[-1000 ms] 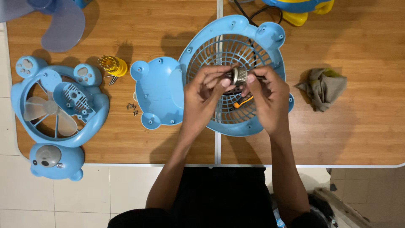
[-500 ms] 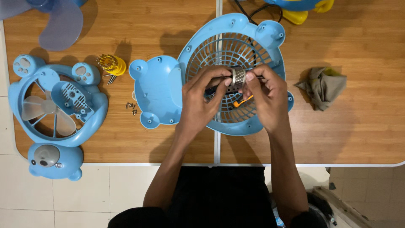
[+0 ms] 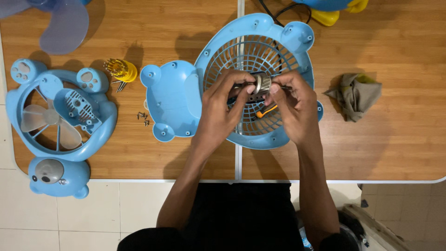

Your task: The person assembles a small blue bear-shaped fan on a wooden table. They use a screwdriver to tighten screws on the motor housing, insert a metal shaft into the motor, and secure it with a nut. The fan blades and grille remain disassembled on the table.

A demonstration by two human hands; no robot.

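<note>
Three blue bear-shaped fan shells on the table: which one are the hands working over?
The grille shell with the round slatted guard, in the middle. Both the left hand and right hand hold a small metal motor above it; the others lie further left, untouched.

Small silvery motor (image 3: 262, 83) (cylindrical, ribbed), lying sideways, held above blue fan grille (image 3: 251, 56)

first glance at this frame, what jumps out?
Both hands, left hand and right hand, meet at the centre and pinch a small silvery motor above the round grille of a light blue bear-shaped fan shell lying flat on the wooden table. At the far left lies a second blue fan frame with its translucent blades inside. A crumpled grey-green rag sits alone to the right.
</note>
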